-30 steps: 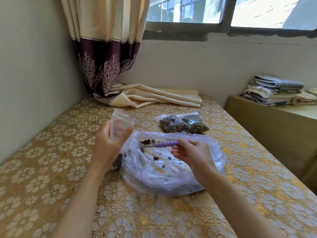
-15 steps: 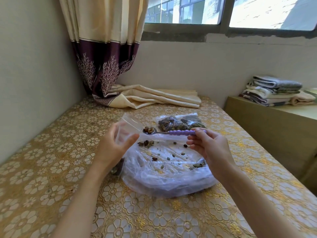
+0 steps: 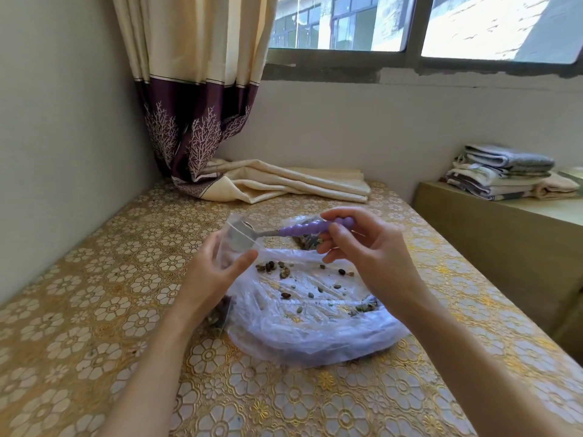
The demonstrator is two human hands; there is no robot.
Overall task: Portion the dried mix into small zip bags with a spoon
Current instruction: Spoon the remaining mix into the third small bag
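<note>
Item: table covering point(image 3: 79, 310), gold floral pattern, spread over the whole work surface.

Item: curtain point(image 3: 195, 99), cream above, dark purple band with white branch print below, hanging in the far left corner; its hem trails onto the table top.

Item: left hand point(image 3: 214, 272), fingers and thumb pinched on a small zip bag point(image 3: 239, 238). Bag clear, held upright above the table, mouth open toward the right.

Item: spoon point(image 3: 299, 230), metal bowl with lilac beaded handle, held roughly level. The bowl sits at the mouth of the small zip bag, seen through the plastic; whether it carries any mix cannot be told.

Item: large plastic bag point(image 3: 315, 329), clear, crumpled, lying flat on the table below both hands. Dried mix point(image 3: 277, 268) scattered thinly on it: dark and greenish pieces, with a small cluster near its far left edge.

Item: filled bags point(image 3: 307, 241), beyond the large bag, mostly hidden behind the spoon and fingers.

Item: right hand point(image 3: 369, 247), fingertips closed around the far end of the spoon handle.

Item: folded cloth point(image 3: 299, 184), cream, against the back wall.

Item: folded towels point(image 3: 504, 171), stacked on a lower side surface, far right.
</note>
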